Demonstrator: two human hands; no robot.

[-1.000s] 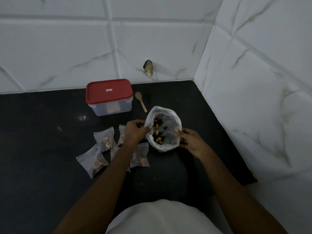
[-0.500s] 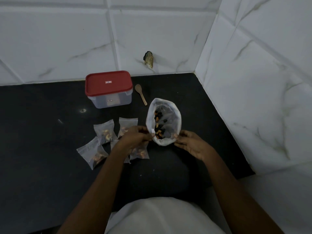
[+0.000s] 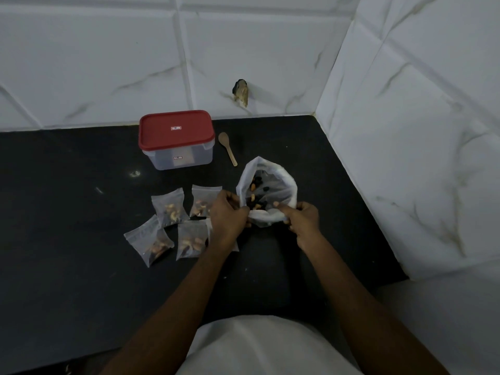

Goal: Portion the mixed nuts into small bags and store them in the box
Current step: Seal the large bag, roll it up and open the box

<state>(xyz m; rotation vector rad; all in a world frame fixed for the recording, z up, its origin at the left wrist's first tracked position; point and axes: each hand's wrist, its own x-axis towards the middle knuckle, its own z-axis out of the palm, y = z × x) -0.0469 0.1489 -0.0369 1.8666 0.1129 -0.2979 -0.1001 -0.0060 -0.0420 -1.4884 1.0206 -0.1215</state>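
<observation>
Drawn closer together, left hand point(image 3: 228, 217) and right hand point(image 3: 304, 219) pinch the nut bag point(image 3: 290, 189) rim, each grip seemingly closed.

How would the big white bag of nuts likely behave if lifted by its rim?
Probably floppy: the big bag is thin, crumpled film, its rim buckling where the left hand and right hand pinch it. Likely saggy and bottom-heavy, since the nuts pool loosely inside. With its mouth open, tipping could spill them.
</observation>
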